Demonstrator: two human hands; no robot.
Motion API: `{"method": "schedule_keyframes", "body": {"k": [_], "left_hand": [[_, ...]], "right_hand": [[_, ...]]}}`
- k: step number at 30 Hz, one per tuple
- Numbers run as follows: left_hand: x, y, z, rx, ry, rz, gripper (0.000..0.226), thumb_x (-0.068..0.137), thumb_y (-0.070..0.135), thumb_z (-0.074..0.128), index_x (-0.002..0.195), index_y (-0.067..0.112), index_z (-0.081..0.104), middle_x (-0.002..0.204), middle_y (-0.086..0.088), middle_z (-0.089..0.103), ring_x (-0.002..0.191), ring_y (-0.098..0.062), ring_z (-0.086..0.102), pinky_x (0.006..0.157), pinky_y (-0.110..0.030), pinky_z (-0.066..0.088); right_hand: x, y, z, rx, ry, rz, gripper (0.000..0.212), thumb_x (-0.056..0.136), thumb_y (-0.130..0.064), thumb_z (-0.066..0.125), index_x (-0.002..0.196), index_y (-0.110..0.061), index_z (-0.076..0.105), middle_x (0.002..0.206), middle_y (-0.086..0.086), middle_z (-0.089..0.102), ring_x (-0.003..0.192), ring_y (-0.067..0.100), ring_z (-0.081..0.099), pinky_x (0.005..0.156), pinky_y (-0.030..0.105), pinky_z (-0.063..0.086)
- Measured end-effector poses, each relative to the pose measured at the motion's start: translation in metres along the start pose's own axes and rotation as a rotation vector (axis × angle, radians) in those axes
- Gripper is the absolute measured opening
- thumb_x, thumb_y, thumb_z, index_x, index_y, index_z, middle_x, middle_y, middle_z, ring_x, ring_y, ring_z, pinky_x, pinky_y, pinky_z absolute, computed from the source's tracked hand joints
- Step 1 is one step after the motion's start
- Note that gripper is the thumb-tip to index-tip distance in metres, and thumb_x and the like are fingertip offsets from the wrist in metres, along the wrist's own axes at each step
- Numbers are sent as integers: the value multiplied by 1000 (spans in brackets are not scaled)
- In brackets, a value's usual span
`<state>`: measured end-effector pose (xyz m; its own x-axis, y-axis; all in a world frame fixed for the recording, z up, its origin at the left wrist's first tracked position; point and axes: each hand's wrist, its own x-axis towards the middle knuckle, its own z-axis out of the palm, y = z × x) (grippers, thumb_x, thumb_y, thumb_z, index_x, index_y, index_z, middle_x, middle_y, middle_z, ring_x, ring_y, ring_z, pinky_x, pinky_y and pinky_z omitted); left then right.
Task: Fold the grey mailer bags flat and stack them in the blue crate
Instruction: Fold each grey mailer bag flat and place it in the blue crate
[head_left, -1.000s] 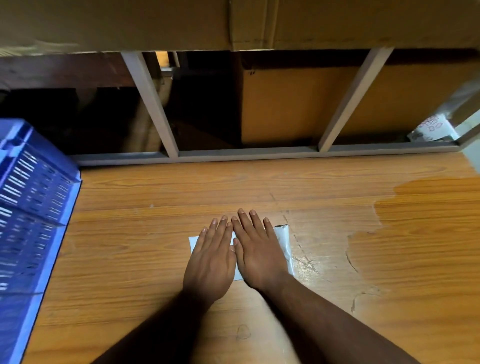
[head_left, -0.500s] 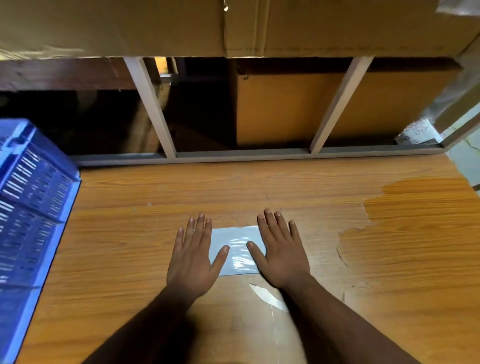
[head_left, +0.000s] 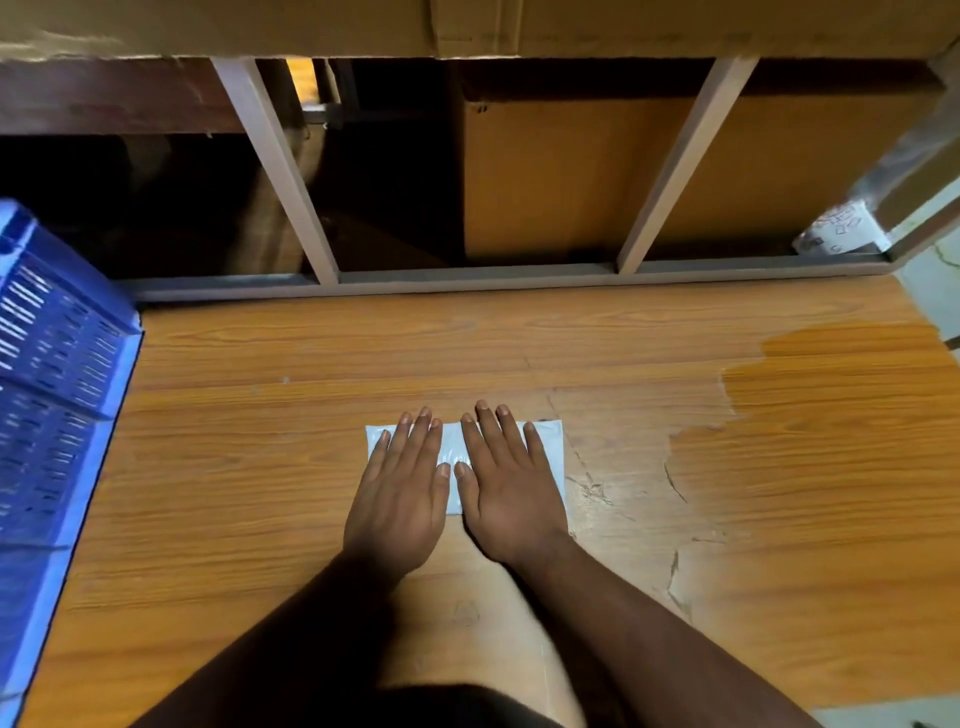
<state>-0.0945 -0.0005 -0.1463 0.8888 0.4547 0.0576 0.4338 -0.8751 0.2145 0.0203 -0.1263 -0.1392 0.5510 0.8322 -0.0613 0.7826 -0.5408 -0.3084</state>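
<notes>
Pressing flat: left hand and right hand side by side, fingers straight and together, palms down on small folded grey plastic mailer bag. Bag lies mid wooden tabletop, mostly covered. Thumbs nearly touching. Blue slotted plastic crate at left table edge, well apart from bag.

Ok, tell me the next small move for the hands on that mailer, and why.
Probably pinch the folded grey mailer bag and carry it left to the blue crate. Both the left hand and the right hand lie flat on it with straight fingers, and it looks pressed flat on the wooden table.
</notes>
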Motion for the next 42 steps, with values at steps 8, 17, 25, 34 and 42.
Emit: {"method": "schedule_keyframes", "body": {"k": [8,17,25,34,42], "left_hand": [[-15,-12,-2,54,-22,-142,74,105,59,20,162,12,21,170,-3,15,158,-20,11,128,-45,4],[-15,-13,-3,21,-16,-137,75,105,61,22,163,13,19,171,-2,11,158,-18,6,128,-44,0],[-15,3,1,-33,80,23,57,110,36,24,160,9,29,168,-5,22,157,-19,16,125,-47,22],[-15,4,3,-5,69,4,58,109,37,27,158,8,33,168,-7,25,156,-23,21,125,-46,22],[-23,-8,0,32,21,-125,79,104,62,29,163,9,18,170,-5,16,158,-20,11,128,-46,13]], "right_hand": [[-18,33,-10,-61,10,86,77,105,-66,13,166,-19,4,173,-5,-8,158,13,-16,128,47,-4],[-15,31,-17,-56,-77,98,79,104,-67,11,165,-20,-5,171,-7,-19,155,11,-24,127,46,-11],[-10,6,-4,11,-10,-172,58,113,-44,21,165,-18,21,173,0,5,160,18,-1,128,48,8],[-8,7,-3,11,-57,-155,59,112,-44,20,165,-21,17,174,-3,0,160,15,-6,128,48,9],[-20,29,-14,-55,-56,49,81,103,-69,11,166,-20,0,172,-7,-13,157,11,-19,128,49,-4]]}}
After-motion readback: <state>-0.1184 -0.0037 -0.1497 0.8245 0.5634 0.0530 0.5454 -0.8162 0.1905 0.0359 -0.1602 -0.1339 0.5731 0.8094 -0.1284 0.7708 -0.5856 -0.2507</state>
